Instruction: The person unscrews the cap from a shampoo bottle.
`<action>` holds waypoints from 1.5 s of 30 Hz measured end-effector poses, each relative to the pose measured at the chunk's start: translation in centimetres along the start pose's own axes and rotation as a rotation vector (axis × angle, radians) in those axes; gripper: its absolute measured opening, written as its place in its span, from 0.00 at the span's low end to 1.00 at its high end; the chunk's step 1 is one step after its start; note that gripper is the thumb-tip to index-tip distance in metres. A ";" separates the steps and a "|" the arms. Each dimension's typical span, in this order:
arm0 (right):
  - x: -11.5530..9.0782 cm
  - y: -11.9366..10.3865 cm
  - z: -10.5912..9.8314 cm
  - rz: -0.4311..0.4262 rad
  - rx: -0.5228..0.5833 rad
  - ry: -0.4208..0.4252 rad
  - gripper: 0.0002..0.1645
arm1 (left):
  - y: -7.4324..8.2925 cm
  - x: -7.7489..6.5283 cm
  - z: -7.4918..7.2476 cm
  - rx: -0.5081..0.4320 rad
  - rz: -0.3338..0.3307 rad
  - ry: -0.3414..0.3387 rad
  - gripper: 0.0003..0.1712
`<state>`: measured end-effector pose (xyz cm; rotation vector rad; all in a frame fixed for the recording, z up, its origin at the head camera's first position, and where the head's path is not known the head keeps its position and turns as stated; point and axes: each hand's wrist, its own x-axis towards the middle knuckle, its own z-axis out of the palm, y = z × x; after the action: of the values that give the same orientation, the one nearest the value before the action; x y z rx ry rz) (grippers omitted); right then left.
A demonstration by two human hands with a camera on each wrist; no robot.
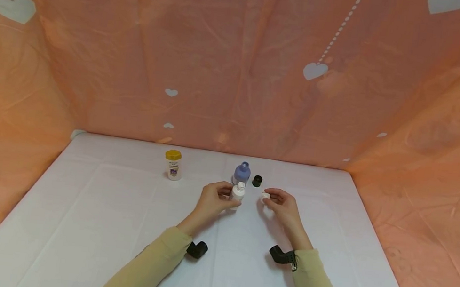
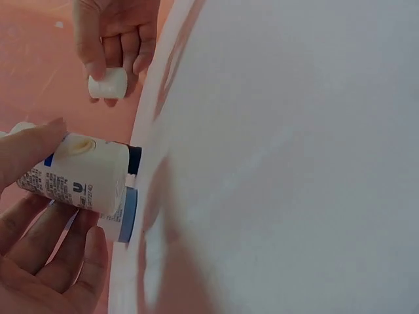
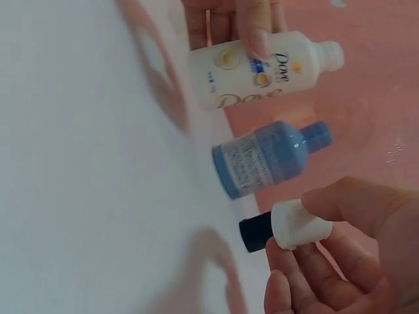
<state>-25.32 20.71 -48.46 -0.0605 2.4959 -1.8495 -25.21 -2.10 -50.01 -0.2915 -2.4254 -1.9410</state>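
My left hand (image 1: 216,200) grips a small white Dove bottle (image 3: 262,70) round its body, thumb on one side and fingers on the other. The bottle's neck is bare, with no cap on it. To the right of it, my right hand (image 1: 286,209) pinches a white cap (image 3: 298,224) between thumb and fingers, apart from the bottle. Just behind the white bottle stands a blue bottle (image 3: 265,159), upright and uncapped. A black cap (image 1: 257,181) sits on the table beside the blue bottle, beyond my right fingertips.
A clear jar with a yellow lid (image 1: 172,164) stands further left at the back of the white-covered table (image 1: 117,235). Orange cloth with pale hearts (image 1: 238,68) hangs behind the table and along both sides. Black wrist cameras (image 1: 197,249) sit at both sleeves.
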 end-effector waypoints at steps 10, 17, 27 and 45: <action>1.4 0.9 0.4 -0.035 -0.065 -0.044 0.20 | -0.5 1.1 1.2 0.027 0.024 0.036 0.26; 2.0 1.5 0.8 -0.030 -0.109 -0.036 0.19 | -0.7 1.2 1.6 0.041 0.018 0.048 0.26; 2.7 1.8 1.4 -0.037 -0.179 -0.006 0.18 | -0.9 1.6 1.9 0.054 0.016 0.051 0.26; 2.1 2.0 1.0 -0.112 -0.130 -0.032 0.29 | -1.2 1.7 2.1 0.059 0.003 0.067 0.27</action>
<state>-27.40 20.22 -50.64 -0.2361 2.6378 -1.7056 -26.88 -0.09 -51.43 -0.2238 -2.4331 -1.8432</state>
